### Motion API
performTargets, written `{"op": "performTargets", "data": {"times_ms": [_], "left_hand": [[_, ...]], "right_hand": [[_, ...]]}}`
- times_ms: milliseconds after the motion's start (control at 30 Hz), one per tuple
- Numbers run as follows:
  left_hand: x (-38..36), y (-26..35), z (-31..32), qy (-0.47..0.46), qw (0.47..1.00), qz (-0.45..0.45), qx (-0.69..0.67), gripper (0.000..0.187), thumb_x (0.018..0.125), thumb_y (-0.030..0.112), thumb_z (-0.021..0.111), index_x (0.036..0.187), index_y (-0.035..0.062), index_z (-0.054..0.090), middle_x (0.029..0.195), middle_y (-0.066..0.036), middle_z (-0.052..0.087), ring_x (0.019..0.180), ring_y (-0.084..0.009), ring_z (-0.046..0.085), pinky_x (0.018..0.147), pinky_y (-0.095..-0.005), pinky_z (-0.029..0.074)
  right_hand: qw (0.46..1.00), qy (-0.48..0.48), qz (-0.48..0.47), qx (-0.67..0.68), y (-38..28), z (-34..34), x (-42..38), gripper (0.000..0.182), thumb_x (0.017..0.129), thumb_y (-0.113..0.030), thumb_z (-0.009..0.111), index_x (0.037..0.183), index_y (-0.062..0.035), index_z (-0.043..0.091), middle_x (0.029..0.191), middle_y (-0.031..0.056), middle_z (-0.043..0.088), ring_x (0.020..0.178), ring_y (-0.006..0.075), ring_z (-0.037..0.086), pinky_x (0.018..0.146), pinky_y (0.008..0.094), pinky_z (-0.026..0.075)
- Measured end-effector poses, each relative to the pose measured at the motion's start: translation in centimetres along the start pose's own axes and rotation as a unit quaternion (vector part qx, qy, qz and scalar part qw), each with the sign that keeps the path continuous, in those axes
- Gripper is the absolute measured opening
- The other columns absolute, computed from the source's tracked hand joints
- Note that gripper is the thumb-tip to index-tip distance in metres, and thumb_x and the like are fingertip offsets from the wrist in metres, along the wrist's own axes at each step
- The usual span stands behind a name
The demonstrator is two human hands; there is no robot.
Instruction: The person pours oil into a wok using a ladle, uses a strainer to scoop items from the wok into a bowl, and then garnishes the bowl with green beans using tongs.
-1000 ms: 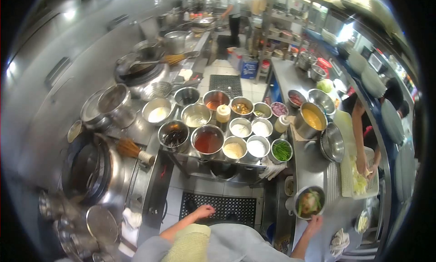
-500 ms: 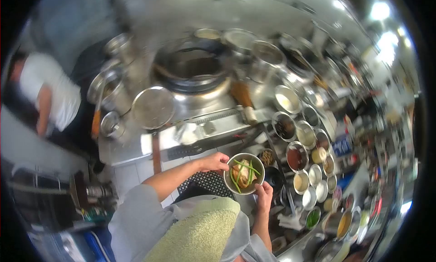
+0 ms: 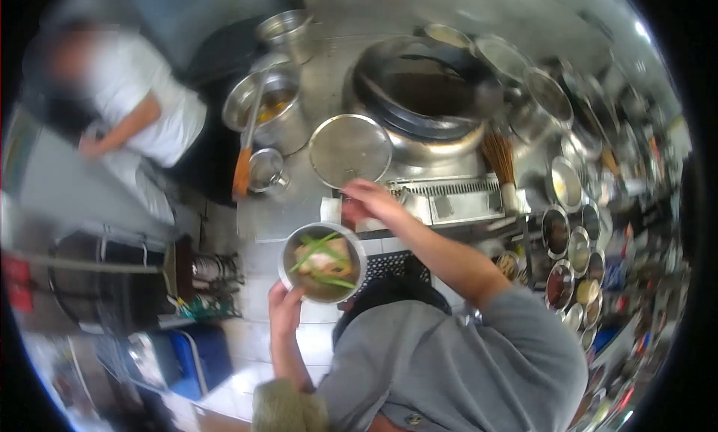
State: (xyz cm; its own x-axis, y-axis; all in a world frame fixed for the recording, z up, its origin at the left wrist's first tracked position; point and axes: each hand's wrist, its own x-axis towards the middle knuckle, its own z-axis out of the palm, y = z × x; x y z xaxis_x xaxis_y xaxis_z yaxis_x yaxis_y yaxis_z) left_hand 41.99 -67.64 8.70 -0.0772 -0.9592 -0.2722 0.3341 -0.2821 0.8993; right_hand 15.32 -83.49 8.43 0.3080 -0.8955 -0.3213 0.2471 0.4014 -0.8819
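Observation:
A metal bowl [image 3: 356,279] with pale food and long green pieces is held at its lower left rim by my left hand [image 3: 286,306]. Just above the bowl, my right hand [image 3: 365,201] is off it, fingers apart and slightly blurred. Those fingers are over the handle area of a round mesh strainer [image 3: 350,149], which lies on the steel counter [image 3: 314,200]. Whether they touch the handle is unclear.
A large wok [image 3: 426,88] is on the stove beyond the strainer. Pots [image 3: 288,129], a small ladle [image 3: 265,170] and a bamboo brush [image 3: 499,159] stand around it. A person [image 3: 153,106] is at left; seasoning bowls [image 3: 559,282] at right.
The view has turned left. The bowl has moved left with my left hand, and my right hand has let go of its rim and reached toward the strainer.

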Motion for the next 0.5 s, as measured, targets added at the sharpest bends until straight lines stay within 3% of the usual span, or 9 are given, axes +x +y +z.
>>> {"op": "performTargets", "data": {"times_ms": [67, 100, 133, 200, 267, 300, 367, 500], "left_hand": [[-2.9, -1.0, -1.8, 0.092, 0.992, 0.074, -0.052, 0.04, 0.082, 0.003, 0.057, 0.12, -0.0073, 0.053, 0.112, -0.014, 0.061, 0.1, -0.0206, 0.059, 0.091, -0.0323, 0.045], [-4.2, -0.7, -1.4, 0.129, 0.984, 0.092, -0.074, 0.041, 0.082, 0.005, 0.056, 0.121, -0.007, 0.052, 0.115, -0.016, 0.059, 0.103, -0.022, 0.057, 0.092, -0.0341, 0.045], [-5.4, -0.7, -0.7, 0.167, 0.975, 0.113, -0.098, 0.043, 0.083, 0.007, 0.056, 0.122, -0.0067, 0.051, 0.118, -0.017, 0.057, 0.105, -0.0234, 0.056, 0.093, -0.0359, 0.044], [-7.1, -2.3, -1.8, 0.19, 0.959, 0.145, -0.152, 0.046, 0.081, 0.011, 0.055, 0.124, -0.0067, 0.05, 0.12, -0.019, 0.055, 0.108, -0.026, 0.054, 0.094, -0.0388, 0.044], [-8.5, -3.9, -4.0, 0.211, 0.968, 0.132, -0.027, 0.053, 0.078, 0.014, 0.054, 0.126, -0.0064, 0.047, 0.123, -0.018, 0.054, 0.111, -0.0281, 0.053, 0.095, -0.0417, 0.043], [-8.7, -3.9, -3.7, 0.209, 0.968, 0.126, -0.059, 0.054, 0.077, 0.013, 0.053, 0.127, -0.0065, 0.047, 0.123, -0.018, 0.053, 0.111, -0.0286, 0.053, 0.096, -0.0421, 0.043], [-8.7, -3.7, -3.1, 0.205, 0.964, 0.112, -0.126, 0.057, 0.074, 0.011, 0.053, 0.128, -0.0066, 0.046, 0.124, -0.018, 0.053, 0.112, -0.0295, 0.053, 0.096, -0.043, 0.044], [-6.3, -3.2, -2.5, 0.141, 0.979, 0.079, -0.128, 0.049, 0.078, 0.01, 0.05, 0.125, -0.0035, 0.048, 0.128, -0.015, 0.052, 0.118, -0.0288, 0.051, 0.098, -0.0436, 0.044]], "right_hand": [[0.989, -0.071, 0.068, 0.109, 1.5, 4.3, 7.5, 0.062, 0.092, -0.041, 0.057, 0.138, -0.0074, 0.033, 0.094, 0.0229, 0.066, 0.079, 0.0284, 0.069, 0.064, 0.033, 0.058], [0.974, -0.05, 0.158, 0.153, 3.5, 6.9, 12.5, 0.066, 0.089, -0.048, 0.059, 0.135, -0.0052, 0.039, 0.104, 0.0243, 0.065, 0.084, 0.0323, 0.069, 0.067, 0.0362, 0.057], [0.968, -0.021, 0.177, 0.177, 3.6, 9.8, 14.5, 0.072, 0.087, -0.047, 0.061, 0.14, -0.0063, 0.033, 0.103, 0.0263, 0.063, 0.081, 0.0352, 0.068, 0.062, 0.0382, 0.057], [0.959, 0.015, 0.186, 0.213, 4.8, 14.0, 18.3, 0.055, 0.089, -0.04, 0.061, 0.13, -0.0088, 0.042, 0.092, 0.0241, 0.064, 0.075, 0.0318, 0.067, 0.056, 0.0358, 0.056], [0.919, -0.036, 0.258, 0.297, 5.8, 15.7, 21.0, 0.03, 0.092, -0.033, 0.056, 0.109, -0.0101, 0.048, 0.08, 0.0154, 0.061, 0.055, 0.019, 0.059, 0.044, 0.0275, 0.048], [0.921, -0.059, 0.26, 0.285, 5.5, 15.6, 20.7, 0.025, 0.093, -0.032, 0.055, 0.104, -0.0111, 0.047, 0.076, 0.0124, 0.059, 0.051, 0.0151, 0.053, 0.041, 0.0254, 0.043], [0.923, -0.105, 0.264, 0.258, 4.6, 14.9, 19.6, 0.017, 0.094, -0.028, 0.052, 0.092, -0.0129, 0.044, 0.068, 0.0063, 0.054, 0.043, 0.0073, 0.042, 0.036, 0.0212, 0.033], [0.91, -0.129, 0.278, 0.279, 1.3, 12.3, 15.2, 0.018, 0.096, -0.028, 0.05, 0.085, -0.0144, 0.044, 0.061, -0.0011, 0.044, 0.04, 0.0033, 0.032, 0.034, 0.0189, 0.022]]}}
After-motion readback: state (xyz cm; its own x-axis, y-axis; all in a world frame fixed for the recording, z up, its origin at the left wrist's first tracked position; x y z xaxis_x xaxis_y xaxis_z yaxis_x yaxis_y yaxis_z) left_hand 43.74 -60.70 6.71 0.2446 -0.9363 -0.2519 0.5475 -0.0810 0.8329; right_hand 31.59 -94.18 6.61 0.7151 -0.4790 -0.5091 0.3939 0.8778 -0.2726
